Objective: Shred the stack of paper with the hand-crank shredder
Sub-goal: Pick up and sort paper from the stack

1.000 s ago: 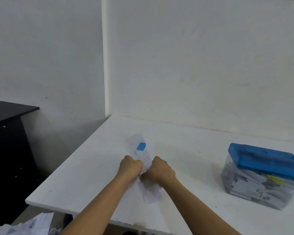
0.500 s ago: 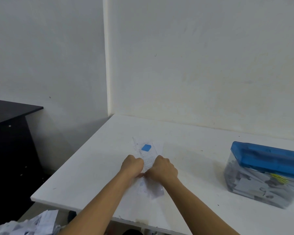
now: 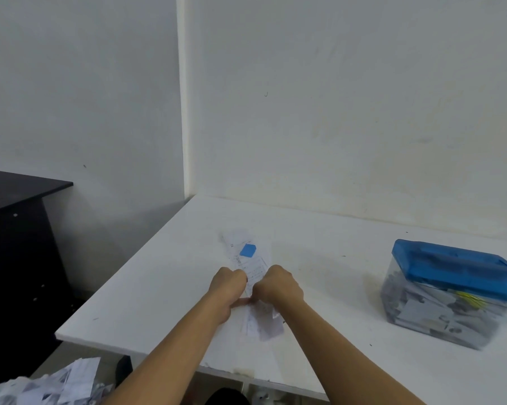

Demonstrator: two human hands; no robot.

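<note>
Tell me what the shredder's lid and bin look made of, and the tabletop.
Lid: opaque blue plastic, slightly glossy by its sheen.
Bin: clear plastic; paper scraps show through.
Tabletop: white, matte, probably laminated board; can't confirm.

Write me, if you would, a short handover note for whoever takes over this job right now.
Left hand: grips the printed paper, fingers curled.
Right hand: grips the same paper, close beside the left.
Paper: flat on the white table, in front of the person.
Shredder: on the table to the right, apart from both hands; no crank visible.
Done: the clear bin holds paper pieces.
Left: this paper is not yet fed in; more loose papers lie below the table's near left edge.
</note>
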